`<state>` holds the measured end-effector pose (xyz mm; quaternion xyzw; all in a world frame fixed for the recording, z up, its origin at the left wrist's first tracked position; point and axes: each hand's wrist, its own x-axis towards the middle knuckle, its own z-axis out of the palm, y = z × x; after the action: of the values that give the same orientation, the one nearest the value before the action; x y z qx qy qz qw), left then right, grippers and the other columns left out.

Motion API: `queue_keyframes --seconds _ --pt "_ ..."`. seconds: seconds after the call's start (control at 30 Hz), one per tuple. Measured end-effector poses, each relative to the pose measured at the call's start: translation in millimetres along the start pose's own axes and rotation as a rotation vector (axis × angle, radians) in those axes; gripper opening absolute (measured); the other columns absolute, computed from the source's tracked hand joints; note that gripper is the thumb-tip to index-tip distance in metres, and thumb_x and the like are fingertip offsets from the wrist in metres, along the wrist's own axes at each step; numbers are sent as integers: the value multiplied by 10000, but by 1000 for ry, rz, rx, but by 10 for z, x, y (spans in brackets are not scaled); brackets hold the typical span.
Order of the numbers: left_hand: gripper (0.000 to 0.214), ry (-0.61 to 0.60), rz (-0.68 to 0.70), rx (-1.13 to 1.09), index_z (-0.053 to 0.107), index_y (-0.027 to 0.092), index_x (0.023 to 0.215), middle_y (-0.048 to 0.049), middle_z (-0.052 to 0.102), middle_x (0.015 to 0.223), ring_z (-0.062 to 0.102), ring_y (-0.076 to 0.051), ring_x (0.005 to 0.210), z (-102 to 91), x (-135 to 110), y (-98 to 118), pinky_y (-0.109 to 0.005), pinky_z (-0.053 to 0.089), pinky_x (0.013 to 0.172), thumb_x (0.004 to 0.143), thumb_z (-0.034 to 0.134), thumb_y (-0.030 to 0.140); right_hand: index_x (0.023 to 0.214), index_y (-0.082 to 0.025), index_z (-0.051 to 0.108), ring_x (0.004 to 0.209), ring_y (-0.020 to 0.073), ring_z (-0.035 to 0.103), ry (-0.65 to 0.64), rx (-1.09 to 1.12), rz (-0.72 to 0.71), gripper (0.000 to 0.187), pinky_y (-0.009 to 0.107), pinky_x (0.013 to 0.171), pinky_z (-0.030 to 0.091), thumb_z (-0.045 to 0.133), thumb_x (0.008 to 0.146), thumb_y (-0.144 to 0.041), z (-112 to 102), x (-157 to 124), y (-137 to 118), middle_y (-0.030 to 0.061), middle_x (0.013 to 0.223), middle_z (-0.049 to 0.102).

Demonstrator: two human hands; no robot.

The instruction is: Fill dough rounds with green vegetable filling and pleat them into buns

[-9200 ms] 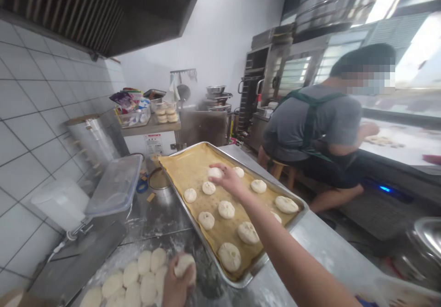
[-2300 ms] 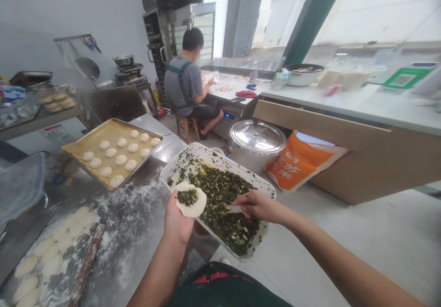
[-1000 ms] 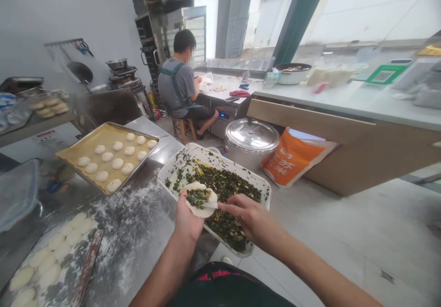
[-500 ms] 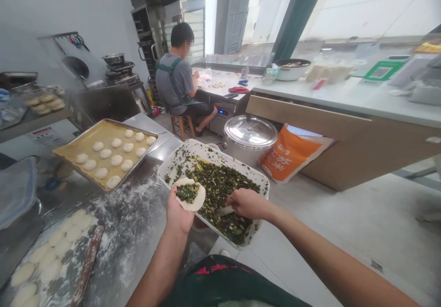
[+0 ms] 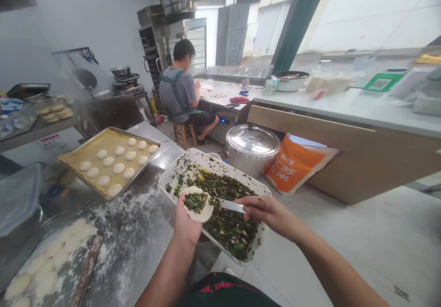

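I cup the dough round (image 5: 206, 214) in my left hand (image 5: 186, 226), fingers curled under it, the filling (image 5: 195, 202) centred with a clean rim showing. My right hand (image 5: 268, 210) grips the spatula (image 5: 230, 205) closed, just above the white tray (image 5: 179, 162).

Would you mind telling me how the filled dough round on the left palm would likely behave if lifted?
The dough round looks soft and floppy, curving over the left hand. Its loose greens filling would probably spill if tipped. Flour on the steel table suggests sticky dough.
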<state>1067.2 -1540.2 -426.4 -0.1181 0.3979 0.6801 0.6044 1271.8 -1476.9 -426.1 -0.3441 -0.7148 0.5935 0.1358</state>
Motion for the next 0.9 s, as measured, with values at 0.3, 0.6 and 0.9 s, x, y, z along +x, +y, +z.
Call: queue_keyframes --seconds 0.3,0.6,0.9 --pt "210 1 -83 -18 633 131 784 -74 653 772 597 -217 725 93 -77 -135 -387 465 715 745 490 279 1136 -277 504 827 170 495 294 -610 -321 471 313 722 426 309 767 -59 522 -168 -98 75 936 507" --pt "244 -86 -54 -48 636 135 837 -83 651 828 589 -228 810 77 -112 -140 -375 451 757 753 483 304 1092 -255 530 831 168 517 361 -545 -207 329 284 708 428 319 843 -209 383 -283 -145 69 935 529" --pt "255 -96 -54 -11 604 201 943 -36 642 838 589 -191 768 11 -150 -230 -332 457 716 728 528 315 842 -177 562 533 117 497 101 -204 -32 217 216 510 377 352 822 -228 445 -189 -256 -5 589 566"
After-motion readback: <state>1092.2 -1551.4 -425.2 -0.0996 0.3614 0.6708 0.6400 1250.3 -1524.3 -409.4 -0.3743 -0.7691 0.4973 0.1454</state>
